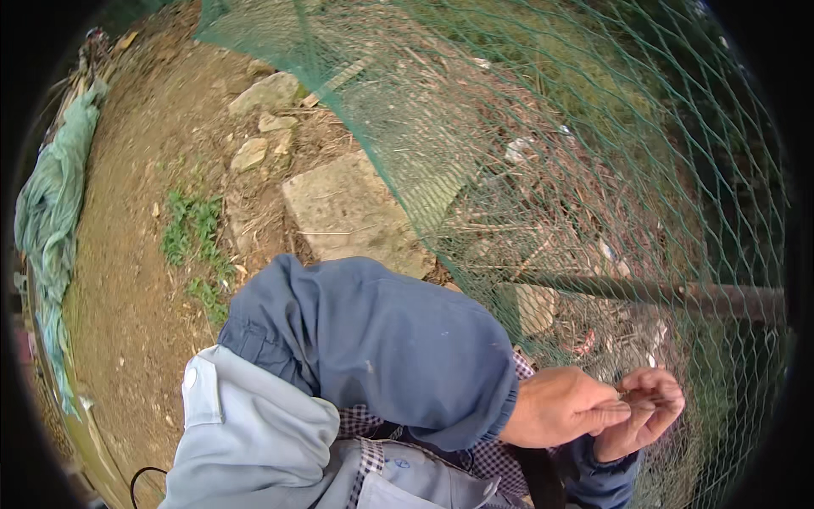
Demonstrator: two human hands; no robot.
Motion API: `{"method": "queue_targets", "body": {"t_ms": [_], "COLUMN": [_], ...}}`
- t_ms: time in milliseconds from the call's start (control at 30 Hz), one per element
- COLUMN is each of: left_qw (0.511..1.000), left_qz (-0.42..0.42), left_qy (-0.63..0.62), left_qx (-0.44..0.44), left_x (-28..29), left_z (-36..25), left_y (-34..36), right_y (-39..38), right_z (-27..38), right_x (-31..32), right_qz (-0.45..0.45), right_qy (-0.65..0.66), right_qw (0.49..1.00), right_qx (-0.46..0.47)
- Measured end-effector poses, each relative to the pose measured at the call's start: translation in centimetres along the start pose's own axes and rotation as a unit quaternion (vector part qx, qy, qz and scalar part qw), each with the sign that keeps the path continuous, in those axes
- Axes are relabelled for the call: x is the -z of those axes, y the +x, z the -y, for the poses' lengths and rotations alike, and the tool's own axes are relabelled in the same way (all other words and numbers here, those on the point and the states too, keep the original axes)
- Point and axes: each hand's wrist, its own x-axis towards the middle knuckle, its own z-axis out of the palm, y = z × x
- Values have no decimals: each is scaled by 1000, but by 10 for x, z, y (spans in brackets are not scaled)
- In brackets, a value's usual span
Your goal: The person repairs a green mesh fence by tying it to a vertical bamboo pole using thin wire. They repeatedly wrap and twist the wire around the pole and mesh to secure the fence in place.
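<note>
The green mesh net (pixel 585 144) stands on the right side, just past the two hands and to the right of them. Its edge runs on a long slant, from the far left down to the near right. The right hand (pixel 643 414) is nearer to the net, with mesh showing close around it. I cannot tell if it touches the net.

The left hand (pixel 570 409) comes across from the left in a dark blue sleeve (pixel 381 339), and meets the right hand. Its fingers (pixel 606 416) are bent in, with the tips close together and right by the other hand. The right hand's fingers (pixel 666 403) are curled round, with just a small gap. They may have something thin between them, but it is too small and blurry to tell.

A rusty pole (pixel 721 300) lies from left to right across the net, a bit farther away than the hands. To the left of the net's edge there is a big flat stone (pixel 348 208), with smaller stones (pixel 267 93) farther off. Green weeds (pixel 195 225) grow on the brown dirt (pixel 127 195) to the left. At the far left side, a bunched-up green cloth or net (pixel 55 204) lies in folds.
</note>
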Motion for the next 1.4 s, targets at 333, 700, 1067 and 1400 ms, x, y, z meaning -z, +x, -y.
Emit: {"method": "queue_targets", "body": {"t_ms": [333, 700, 1067, 1400], "left_qw": [976, 807, 736, 849], "left_qz": [-174, -478, -496, -490], "left_qy": [-61, -276, -461, -194], "left_qx": [115, 209, 10, 23], "left_x": [-10, -29, -45, -1], "left_z": [-60, -197, -487, -662], "left_y": [-9, -138, -262, -368], "right_y": [-152, -15, 3, -8], "right_z": [65, 277, 522, 656], "right_x": [34, -81, -195, -163], "right_qz": [367, 369, 315, 65], "right_qy": [-155, -197, -70, -157], "right_qw": [781, 828, 900, 936], "right_qx": [-481, -374, -292, -309]}}
